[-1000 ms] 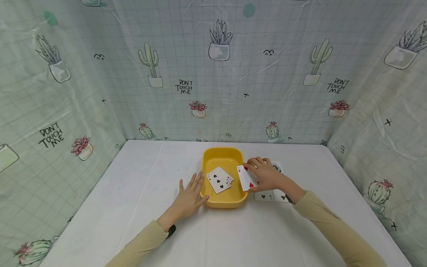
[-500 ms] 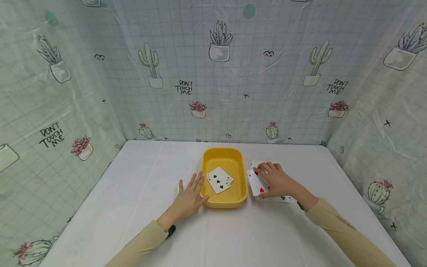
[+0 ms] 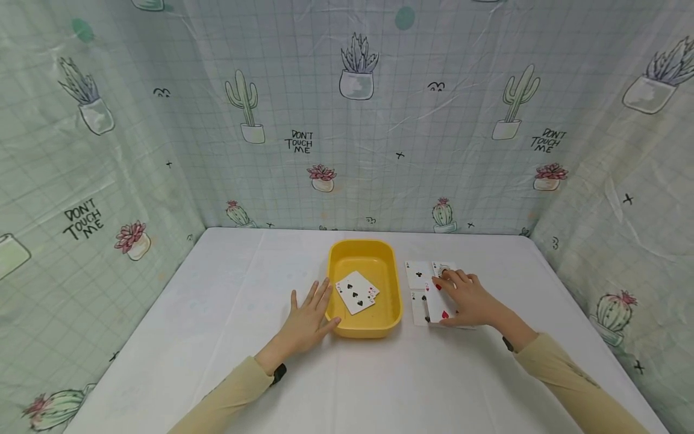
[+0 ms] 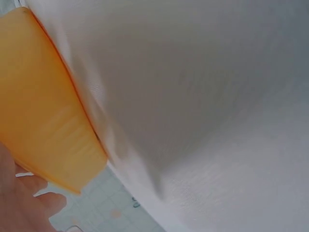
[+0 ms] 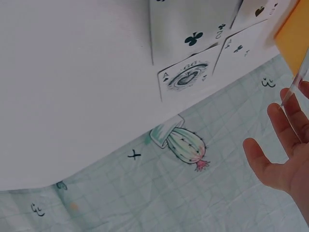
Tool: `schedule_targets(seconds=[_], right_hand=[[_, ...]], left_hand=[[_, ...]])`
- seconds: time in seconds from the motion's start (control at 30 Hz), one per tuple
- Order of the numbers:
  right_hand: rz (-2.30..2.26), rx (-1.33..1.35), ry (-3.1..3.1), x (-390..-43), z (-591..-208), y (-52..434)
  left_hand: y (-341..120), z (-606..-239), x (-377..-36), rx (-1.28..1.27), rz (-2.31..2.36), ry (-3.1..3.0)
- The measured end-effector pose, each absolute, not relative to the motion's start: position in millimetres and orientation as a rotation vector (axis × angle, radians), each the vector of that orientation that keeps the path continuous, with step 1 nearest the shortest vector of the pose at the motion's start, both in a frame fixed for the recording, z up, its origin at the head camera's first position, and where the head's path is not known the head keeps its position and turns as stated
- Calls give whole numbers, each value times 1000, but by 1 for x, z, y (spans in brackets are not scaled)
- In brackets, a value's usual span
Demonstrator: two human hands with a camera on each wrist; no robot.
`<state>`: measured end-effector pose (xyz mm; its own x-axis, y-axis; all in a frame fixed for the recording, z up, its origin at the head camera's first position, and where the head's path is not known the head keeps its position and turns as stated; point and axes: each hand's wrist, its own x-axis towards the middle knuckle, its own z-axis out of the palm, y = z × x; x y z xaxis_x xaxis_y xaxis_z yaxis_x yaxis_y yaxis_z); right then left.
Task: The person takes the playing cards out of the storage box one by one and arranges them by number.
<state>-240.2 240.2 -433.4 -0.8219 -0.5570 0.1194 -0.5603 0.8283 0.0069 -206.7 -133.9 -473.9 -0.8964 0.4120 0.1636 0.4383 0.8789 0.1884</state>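
Note:
My right hand (image 3: 470, 300) pinches a two of hearts (image 3: 437, 306) by its edges, thumb at the near end and fingers at the far end. The card is face up over a group of face-up cards: an ace of clubs (image 3: 417, 278), an ace of spades (image 5: 187, 77), a two of spades (image 3: 418, 308) and a two of clubs (image 5: 193, 39). In the head view the two of clubs is mostly hidden under the hand and held card. My left hand (image 3: 305, 324), fingers spread and straight, rests against the left rim of a yellow tray (image 3: 364, 248).
Inside the tray lies a spades card (image 3: 353, 294), partly covering a card with red pips (image 3: 374, 293). The white table (image 3: 260, 265) ends at the back against a cactus-print curtain (image 3: 303, 199). A tray wall (image 4: 48, 96) fills the left wrist view's left side.
The right hand has carried the two of hearts rightward, from the tray's right rim to over the face-up cards. The left hand and the tray have stayed in place.

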Motion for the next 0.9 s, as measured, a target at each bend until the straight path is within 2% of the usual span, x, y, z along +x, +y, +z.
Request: schedule_targets(seconds=[0.9], right_hand=[[59,710,-3008,-235,-453,300]], left_hand=[[-134,-474,-208,-659,-294,-2953]])
